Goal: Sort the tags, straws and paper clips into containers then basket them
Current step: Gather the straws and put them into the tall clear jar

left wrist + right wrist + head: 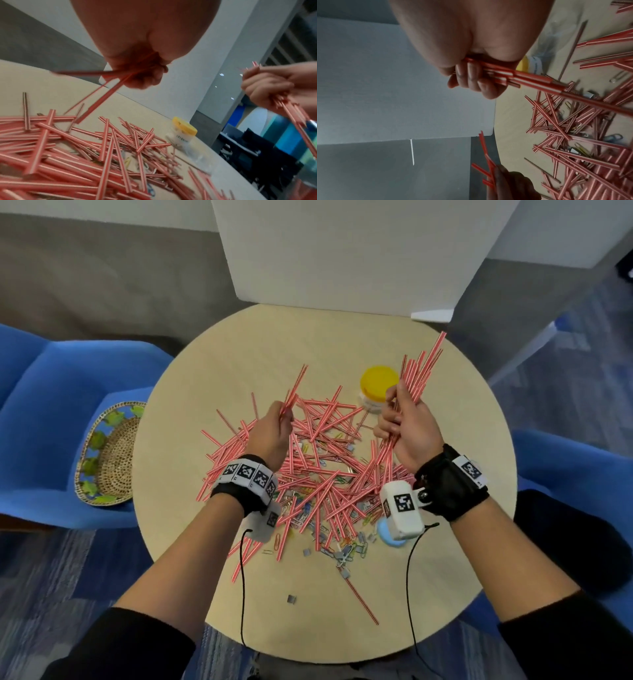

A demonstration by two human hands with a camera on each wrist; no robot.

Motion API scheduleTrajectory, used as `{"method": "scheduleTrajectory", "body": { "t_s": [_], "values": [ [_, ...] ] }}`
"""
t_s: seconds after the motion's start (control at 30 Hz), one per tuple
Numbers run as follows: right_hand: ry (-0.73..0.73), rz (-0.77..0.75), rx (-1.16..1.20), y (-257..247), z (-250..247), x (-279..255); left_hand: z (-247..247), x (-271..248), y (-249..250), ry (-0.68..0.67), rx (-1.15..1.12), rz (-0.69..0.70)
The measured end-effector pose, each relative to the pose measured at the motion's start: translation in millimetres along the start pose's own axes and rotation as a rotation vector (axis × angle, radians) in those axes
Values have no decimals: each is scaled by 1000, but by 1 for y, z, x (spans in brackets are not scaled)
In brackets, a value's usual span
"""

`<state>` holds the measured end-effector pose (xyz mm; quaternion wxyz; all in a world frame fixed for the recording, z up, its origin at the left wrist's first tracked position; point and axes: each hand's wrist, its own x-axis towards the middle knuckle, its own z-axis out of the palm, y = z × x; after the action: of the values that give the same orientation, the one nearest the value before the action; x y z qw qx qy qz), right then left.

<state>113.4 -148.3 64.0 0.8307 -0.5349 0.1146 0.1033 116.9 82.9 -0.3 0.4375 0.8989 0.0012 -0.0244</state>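
A heap of red-and-white striped straws (318, 460) lies across the round table (239, 594), mixed with coloured paper clips (356, 546) and small grey tags (292, 598). My left hand (274, 429) is lifted over the heap and pinches a few straws (294, 392) that point away from me. My right hand (404, 419) grips a thick bundle of straws (421, 368) held up at a slant. In the left wrist view the left hand (147, 75) holds its straws (109, 90); the right hand (474, 79) clasps the bundle (522, 79).
A clear jar with a yellow lid (378, 386) stands just behind my right hand. A blue lid (385, 530) lies under my right wrist. A woven basket (109, 453) sits on a blue chair (44, 412) left of the table. A white panel (342, 251) rises behind.
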Motion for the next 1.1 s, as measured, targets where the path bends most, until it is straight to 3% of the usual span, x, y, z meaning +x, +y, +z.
{"method": "scheduleTrajectory", "body": {
  "t_s": [0.1,0.27,0.37,0.5,0.73,0.93,1.1],
  "values": [
    [17,-73,-49,-14,-4,-10,6,-2,14,-54,-260,-80],
    [39,-215,58,-62,-30,-30,24,-11,72,-269,-615,-99],
    [152,-269,30,-76,-56,-38,36,-10,108,-364,-875,-123],
    [283,-339,-78,-75,-84,-53,53,-8,140,-405,-1026,-153],
    [364,-318,-245,-42,-103,-60,81,-11,154,-310,-1010,-177],
    [300,-265,-500,-9,-123,-54,92,-18,121,-97,-931,-361],
    [256,-344,-672,2,-133,-56,98,-27,91,11,-638,-515]
  ]
}}
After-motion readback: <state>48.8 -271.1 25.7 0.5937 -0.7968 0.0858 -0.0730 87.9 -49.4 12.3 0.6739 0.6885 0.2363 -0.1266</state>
